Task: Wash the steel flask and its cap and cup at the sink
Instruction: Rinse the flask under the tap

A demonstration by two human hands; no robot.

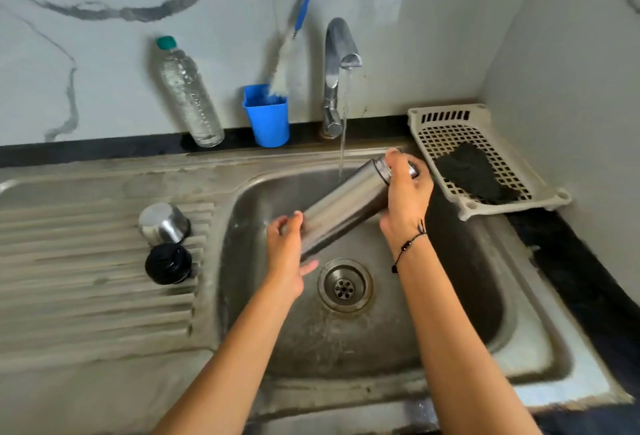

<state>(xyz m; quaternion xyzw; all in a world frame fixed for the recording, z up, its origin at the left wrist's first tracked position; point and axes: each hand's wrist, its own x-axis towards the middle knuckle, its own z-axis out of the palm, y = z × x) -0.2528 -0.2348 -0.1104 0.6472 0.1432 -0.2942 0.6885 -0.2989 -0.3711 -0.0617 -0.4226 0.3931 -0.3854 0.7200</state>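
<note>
The steel flask (343,204) lies tilted over the sink basin (460,261), its mouth end up and to the right. My right hand (405,199) grips the flask near its neck. My left hand (285,254) cups the flask's bottom end. Water runs from the tap (337,64) in a thin stream just behind the flask's upper part. The steel cup (163,223) stands upside down on the ribbed drainboard (86,261) to the left. Right in front of the cup sits the black cap (168,263).
A blue cup (268,119) with a bottle brush (289,54) stands behind the sink, left of the tap. A clear plastic bottle (187,95) leans on the wall. A white slotted tray (450,130) holding a dark scrub pad (474,171) sits right. The drain (344,285) lies below my hands.
</note>
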